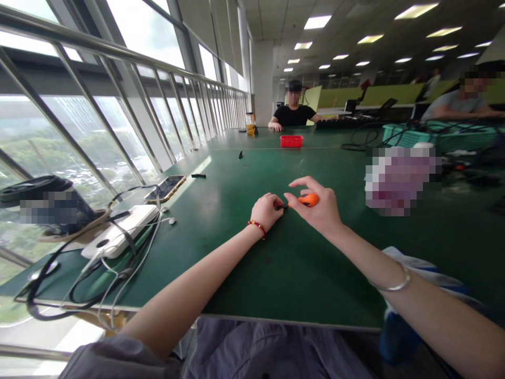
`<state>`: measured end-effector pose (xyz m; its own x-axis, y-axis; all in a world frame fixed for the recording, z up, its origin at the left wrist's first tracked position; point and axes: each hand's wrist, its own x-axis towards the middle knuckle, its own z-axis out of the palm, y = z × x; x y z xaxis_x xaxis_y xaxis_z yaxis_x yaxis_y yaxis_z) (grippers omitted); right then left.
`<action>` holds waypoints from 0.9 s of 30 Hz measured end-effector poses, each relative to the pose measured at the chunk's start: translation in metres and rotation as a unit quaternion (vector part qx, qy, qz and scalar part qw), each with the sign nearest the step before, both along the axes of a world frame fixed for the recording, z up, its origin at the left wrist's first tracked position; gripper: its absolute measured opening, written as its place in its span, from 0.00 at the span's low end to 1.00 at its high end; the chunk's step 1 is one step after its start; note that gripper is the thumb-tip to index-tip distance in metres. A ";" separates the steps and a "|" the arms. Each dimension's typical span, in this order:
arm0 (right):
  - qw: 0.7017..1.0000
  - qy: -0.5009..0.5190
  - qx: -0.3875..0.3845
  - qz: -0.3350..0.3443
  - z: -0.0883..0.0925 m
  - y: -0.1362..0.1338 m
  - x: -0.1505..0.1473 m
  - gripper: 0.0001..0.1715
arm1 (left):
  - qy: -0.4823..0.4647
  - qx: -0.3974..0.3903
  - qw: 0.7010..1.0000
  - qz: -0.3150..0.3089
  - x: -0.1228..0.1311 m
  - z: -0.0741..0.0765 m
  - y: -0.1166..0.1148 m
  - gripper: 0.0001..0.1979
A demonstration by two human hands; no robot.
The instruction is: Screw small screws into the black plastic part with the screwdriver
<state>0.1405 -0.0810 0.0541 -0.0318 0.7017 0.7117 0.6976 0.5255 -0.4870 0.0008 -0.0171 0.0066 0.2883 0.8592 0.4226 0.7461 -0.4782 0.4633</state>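
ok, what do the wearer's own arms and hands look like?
Left hand and right hand ungloved, forearms bare. Left wrist: red bracelet with gold-coloured beads. Right forearm: plain silver-coloured bangle. Greyish sleeve at left elbow; right sleeve out of view.

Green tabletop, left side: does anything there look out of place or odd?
Yes: the tangle of black and white cables loops past the near edge of the flat green tabletop, which looks untidy and perhaps easy to snag.
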 end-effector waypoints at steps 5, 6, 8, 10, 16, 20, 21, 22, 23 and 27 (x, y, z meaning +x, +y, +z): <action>0.999 0.021 0.025 0.019 -0.003 0.003 0.001 0.24 | -0.010 -0.002 1.000 -0.018 -0.002 -0.001 0.003 0.03; 0.999 0.024 0.022 0.016 -0.003 0.004 0.001 0.26 | -0.009 -0.002 1.000 -0.020 -0.002 -0.001 0.003 0.03; 1.000 0.018 -0.008 0.012 -0.003 0.004 0.002 0.20 | -0.010 -0.003 1.000 -0.020 -0.002 -0.001 0.004 0.03; 0.999 0.009 -0.034 0.027 0.000 0.003 0.003 0.10 | -0.015 -0.009 1.000 -0.021 -0.003 -0.001 0.005 0.04; 0.996 0.046 0.060 0.040 0.010 0.006 0.018 0.13 | -0.020 -0.020 0.999 -0.037 -0.006 -0.001 0.011 0.06; 0.997 -0.069 -0.001 -0.025 -0.010 0.030 0.031 0.10 | -0.024 -0.020 0.998 -0.051 -0.007 -0.002 0.013 0.06; 0.994 -0.102 -0.026 -0.026 -0.018 0.037 0.034 0.10 | -0.026 -0.019 0.998 -0.055 -0.007 -0.002 0.014 0.06; 0.989 -0.132 -0.059 -0.026 -0.025 0.044 0.035 0.10 | -0.029 -0.018 0.998 -0.060 -0.007 -0.002 0.014 0.05; 0.984 -0.152 -0.089 -0.019 -0.031 0.049 0.037 0.10 | -0.034 -0.017 0.997 -0.065 -0.007 -0.002 0.013 0.05; 0.966 -0.218 -0.141 0.014 -0.040 0.058 0.037 0.13 | -0.055 -0.007 0.995 -0.080 -0.006 -0.003 0.013 0.05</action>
<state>0.1777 -0.0230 0.0137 -0.3069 0.8606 0.4064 0.8565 0.4359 -0.2765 -0.0057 -0.0042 0.0038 0.3752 0.8116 0.4478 0.6054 -0.5804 0.5446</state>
